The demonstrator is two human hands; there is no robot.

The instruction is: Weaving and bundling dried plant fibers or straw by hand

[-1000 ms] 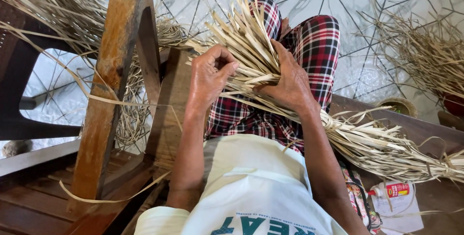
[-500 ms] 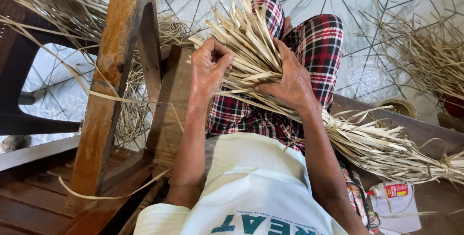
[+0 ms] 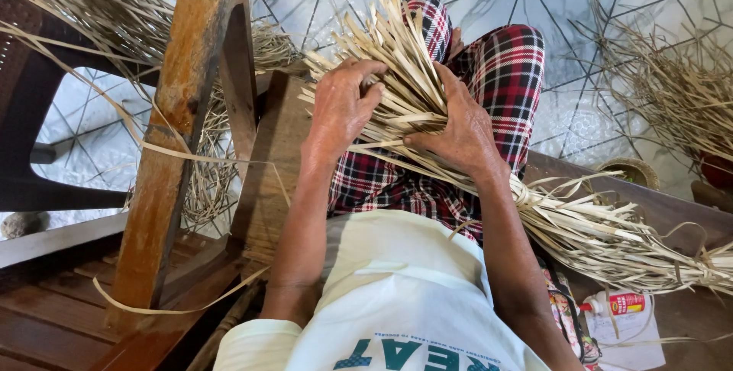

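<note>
A thick bundle of dried, pale palm-leaf strips [image 3: 588, 226] lies across my lap, over red checked trousers [image 3: 511, 73]. Its cut ends fan out toward the tiled floor at the top. My left hand [image 3: 340, 111] grips the fanned ends from the left, fingers curled over the strips. My right hand [image 3: 458, 130] presses on the bundle's middle, fingers closed around it. The bundle's tail runs off to the lower right.
A wooden frame [image 3: 179, 134] stands to the left with loose strips [image 3: 114, 12] draped over it. Another heap of dried strips [image 3: 672, 88] lies on the tiled floor at the right. A small glue bottle [image 3: 615, 304] lies at lower right. A dark chair [image 3: 30, 111] is at far left.
My left hand's fingers have shifted slightly up over the fanned ends. The bundle and my right hand stay almost where they were.
</note>
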